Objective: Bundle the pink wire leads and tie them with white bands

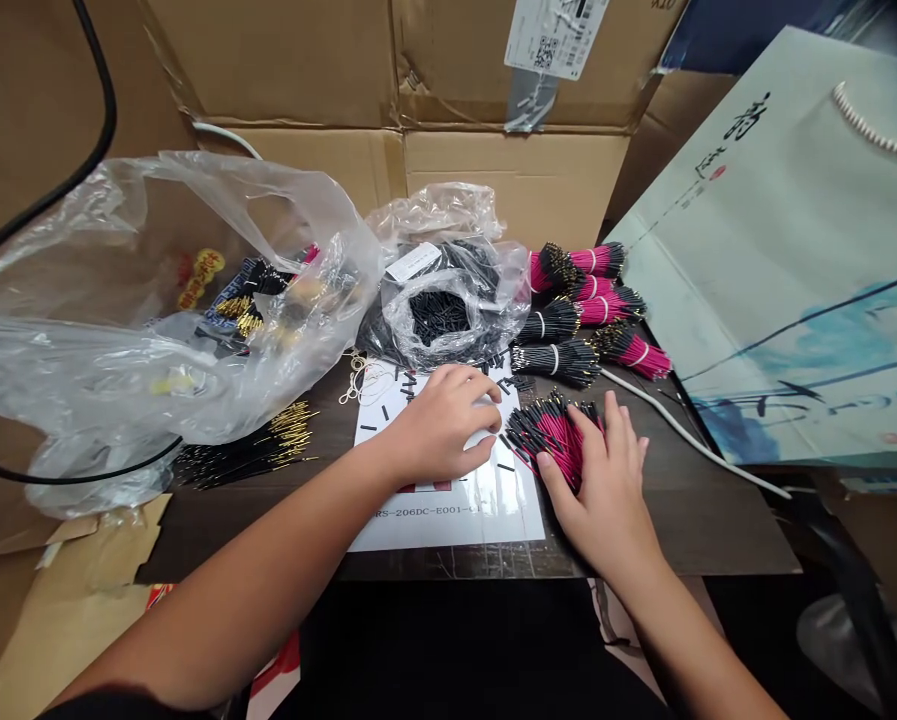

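Observation:
My left hand [448, 420] hovers over or rests on a white printed sheet [493, 525], its fingers curved and the thumb apart. I see nothing held in it. Short black tubes [369, 428] lie scattered on the sheet around that hand. To the right, my right hand [605, 480] lies with spread fingers against a loose pile of pink-red wires [557, 435] with black ends. Part of this pile is hidden beneath the fingers. Behind my left hand, an opened clear plastic bag [478, 300] is full of black tubes [440, 315].
Tied bundles of pink and black wires [557, 360] lie at the back right. Black wires with gold tips [253, 450] are on the left, beside a large plastic bag [290, 330]. A pale paper bag [808, 250] stands at right, with cardboard boxes [290, 70] behind. A white cable [695, 430] crosses the table.

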The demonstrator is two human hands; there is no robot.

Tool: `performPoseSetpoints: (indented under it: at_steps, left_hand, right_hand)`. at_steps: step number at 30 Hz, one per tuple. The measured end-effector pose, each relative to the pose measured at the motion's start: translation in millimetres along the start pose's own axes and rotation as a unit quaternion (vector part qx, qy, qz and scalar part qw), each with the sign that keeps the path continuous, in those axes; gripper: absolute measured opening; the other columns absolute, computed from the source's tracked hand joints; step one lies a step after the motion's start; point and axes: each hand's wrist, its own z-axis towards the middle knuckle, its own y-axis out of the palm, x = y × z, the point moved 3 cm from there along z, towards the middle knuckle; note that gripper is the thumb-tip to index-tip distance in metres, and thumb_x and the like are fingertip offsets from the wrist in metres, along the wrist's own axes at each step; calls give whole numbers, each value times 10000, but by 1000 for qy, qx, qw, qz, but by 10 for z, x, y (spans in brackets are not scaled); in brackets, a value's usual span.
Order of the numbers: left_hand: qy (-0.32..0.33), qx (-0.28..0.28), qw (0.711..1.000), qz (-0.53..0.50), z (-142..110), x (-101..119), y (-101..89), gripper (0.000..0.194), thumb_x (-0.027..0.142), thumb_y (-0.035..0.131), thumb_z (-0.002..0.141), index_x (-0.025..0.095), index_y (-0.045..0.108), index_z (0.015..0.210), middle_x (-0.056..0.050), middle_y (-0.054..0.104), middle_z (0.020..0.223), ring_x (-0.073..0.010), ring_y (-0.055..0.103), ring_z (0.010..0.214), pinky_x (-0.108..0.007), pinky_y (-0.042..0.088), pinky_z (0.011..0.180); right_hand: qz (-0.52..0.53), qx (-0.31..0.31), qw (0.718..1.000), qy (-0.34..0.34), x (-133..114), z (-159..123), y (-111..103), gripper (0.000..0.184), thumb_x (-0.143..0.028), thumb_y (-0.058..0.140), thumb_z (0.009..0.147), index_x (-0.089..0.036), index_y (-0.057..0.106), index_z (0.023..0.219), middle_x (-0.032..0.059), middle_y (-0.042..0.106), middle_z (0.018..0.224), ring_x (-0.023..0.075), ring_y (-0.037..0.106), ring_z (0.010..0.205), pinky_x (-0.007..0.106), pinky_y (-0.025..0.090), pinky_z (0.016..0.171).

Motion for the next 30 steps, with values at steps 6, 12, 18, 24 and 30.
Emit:
performPoseSetpoints:
  at_steps: [6,12,18,24,30]
  left_hand:
    - [14,-14,1000,-19,0,66,-45,93,248,583,856,180,642,831,-105,610,1156,-282,495,1138,-482,351,1024]
    - [24,-42,998,-27,6,118,-39,361,516,701,810,178,576,787,-117,582,1115,-301,477,1133,-491,334,1030]
    - [17,-49,998,-34,4,106,-17,364,502,743,790,186,564,814,-107,575,1124,-293,466,1146,-487,323,1039]
    - [-3,-47,998,-33,3,67,-29,326,481,712,819,188,574,858,-104,577,1134,-295,466,1146,-481,336,1022]
    - [-1,-40,999,-14,-3,28,-9,392,517,685,833,196,636,1053,-119,574,1206,-319,451,1189,-518,313,1047]
  right_hand:
    - [-2,-11,1000,-6,-17,-1,-13,632,-510,509,948,-194,374,1479,185,123,1662,424,109,1532,745,155,1150]
    - [-7,-20,1000,4,-6,-1,-5,673,-515,549,929,-192,360,1489,174,125,1663,400,100,1538,705,140,1182]
    - [24,-11,1000,-6,35,-13,-14,664,-526,553,923,-223,365,1483,158,138,1665,409,122,1534,737,149,1161]
    - [36,-7,999,-10,59,-28,-23,654,-502,548,932,-217,355,1488,155,146,1665,398,115,1537,726,139,1169]
    - [44,-2,999,-1,84,-27,-11,643,-490,562,928,-228,367,1482,142,153,1665,381,127,1539,695,148,1186]
